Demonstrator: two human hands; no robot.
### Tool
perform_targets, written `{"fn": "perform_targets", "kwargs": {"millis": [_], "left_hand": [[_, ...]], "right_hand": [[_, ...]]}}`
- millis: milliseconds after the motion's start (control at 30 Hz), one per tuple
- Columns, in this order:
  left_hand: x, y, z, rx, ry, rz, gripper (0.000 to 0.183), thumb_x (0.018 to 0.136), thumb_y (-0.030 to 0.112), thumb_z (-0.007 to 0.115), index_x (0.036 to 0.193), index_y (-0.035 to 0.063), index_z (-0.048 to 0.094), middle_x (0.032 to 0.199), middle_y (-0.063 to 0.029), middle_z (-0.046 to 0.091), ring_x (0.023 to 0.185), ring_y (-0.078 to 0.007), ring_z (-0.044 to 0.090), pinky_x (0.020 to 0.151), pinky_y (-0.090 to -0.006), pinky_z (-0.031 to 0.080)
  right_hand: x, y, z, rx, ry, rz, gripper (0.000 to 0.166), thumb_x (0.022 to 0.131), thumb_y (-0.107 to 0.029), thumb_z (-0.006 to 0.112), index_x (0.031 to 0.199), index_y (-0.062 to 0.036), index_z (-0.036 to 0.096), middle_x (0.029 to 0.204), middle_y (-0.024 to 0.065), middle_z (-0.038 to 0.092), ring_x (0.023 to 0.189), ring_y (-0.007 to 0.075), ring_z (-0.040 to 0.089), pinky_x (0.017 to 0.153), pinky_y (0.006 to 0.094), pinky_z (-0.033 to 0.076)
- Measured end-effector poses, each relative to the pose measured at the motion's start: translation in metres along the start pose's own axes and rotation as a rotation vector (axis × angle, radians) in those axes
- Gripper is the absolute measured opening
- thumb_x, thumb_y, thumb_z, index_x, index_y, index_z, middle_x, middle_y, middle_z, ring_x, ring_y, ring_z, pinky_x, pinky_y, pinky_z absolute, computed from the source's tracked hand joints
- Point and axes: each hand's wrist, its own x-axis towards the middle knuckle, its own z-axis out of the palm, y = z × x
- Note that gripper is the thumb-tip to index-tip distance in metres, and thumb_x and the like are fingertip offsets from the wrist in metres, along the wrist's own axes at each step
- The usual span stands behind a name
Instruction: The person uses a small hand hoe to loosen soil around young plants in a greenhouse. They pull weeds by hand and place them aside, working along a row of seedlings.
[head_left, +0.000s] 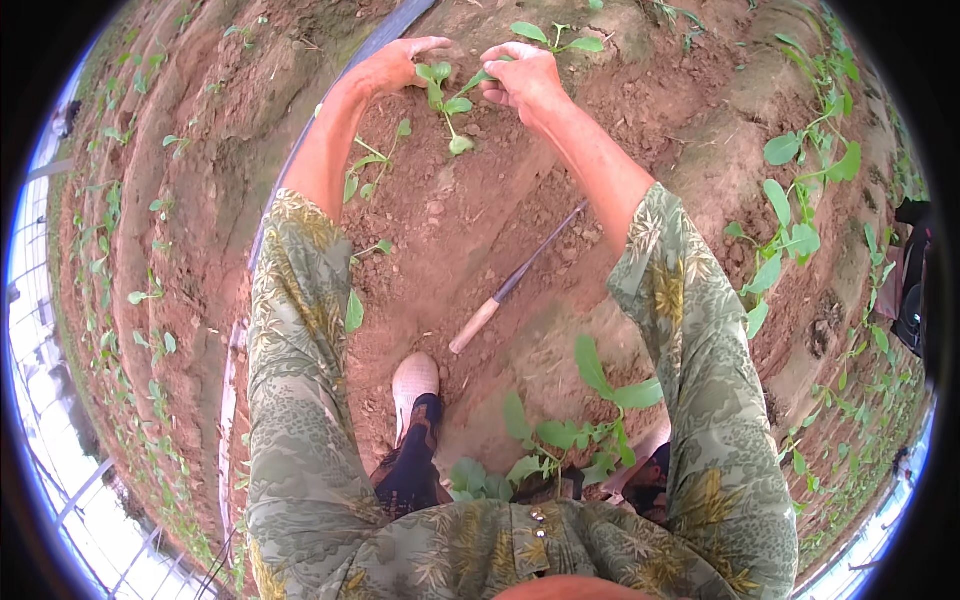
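Observation:
A leafy green seedling stands in reddish soil between my hands. My right hand pinches one of its leaves between thumb and fingers. On the seedling's other side my left hand is spread with thumb and fingers apart, close beside the leaves; whether it touches them is hard to tell. A hand tool with a wooden handle and a narrow dark metal shaft lies on the soil below my hands, its far end near my right forearm.
Another seedling grows just beyond my right hand. A dark strip or tube runs past my left forearm. Larger leafy plants stand near my feet, and my light shoe rests on the soil. Plant rows line both sides.

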Motion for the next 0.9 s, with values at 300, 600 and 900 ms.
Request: {"fn": "perform_targets", "kwargs": {"millis": [300, 600, 900], "left_hand": [[-0.039, 0.033, 0.029, 0.076, 0.018, -0.380, 0.058, 0.069, 0.005, 0.071, 0.123, 0.0071, 0.051, 0.082, -0.0106, 0.063, 0.069, -0.0198, 0.064, 0.062, -0.0330, 0.050], [-0.052, 0.055, 0.057, -0.157, 0.182, -0.393, 0.040, 0.069, 0.001, 0.070, 0.106, 0.0006, 0.056, 0.076, -0.0111, 0.065, 0.060, -0.0183, 0.065, 0.057, -0.0319, 0.053], [-0.079, 0.052, 0.038, 0.164, 0.435, -0.200, 0.044, 0.079, 0.009, 0.062, 0.121, 0.0038, 0.051, 0.088, -0.0103, 0.066, 0.070, -0.0154, 0.064, 0.066, -0.0301, 0.053]], "right_hand": [[0.000, -0.004, 0.002, -0.016, -0.020, 0.044, 0.009, 0.085, -0.001, 0.054, 0.092, -0.0025, 0.060, 0.081, 0.0072, 0.061, 0.066, 0.0142, 0.061, 0.055, 0.0261, 0.054], [0.006, -0.002, 0.000, 0.057, 0.053, 0.003, 0.009, 0.080, 0.002, 0.055, 0.088, 0.0024, 0.059, 0.076, 0.0117, 0.062, 0.058, 0.0179, 0.063, 0.045, 0.0273, 0.054], [-0.017, -0.013, -0.005, 0.090, -0.029, -0.009, 0.025, 0.086, -0.009, 0.054, 0.108, 0.0028, 0.050, 0.098, 0.0163, 0.058, 0.069, 0.0224, 0.065, 0.059, 0.0307, 0.059]]}}
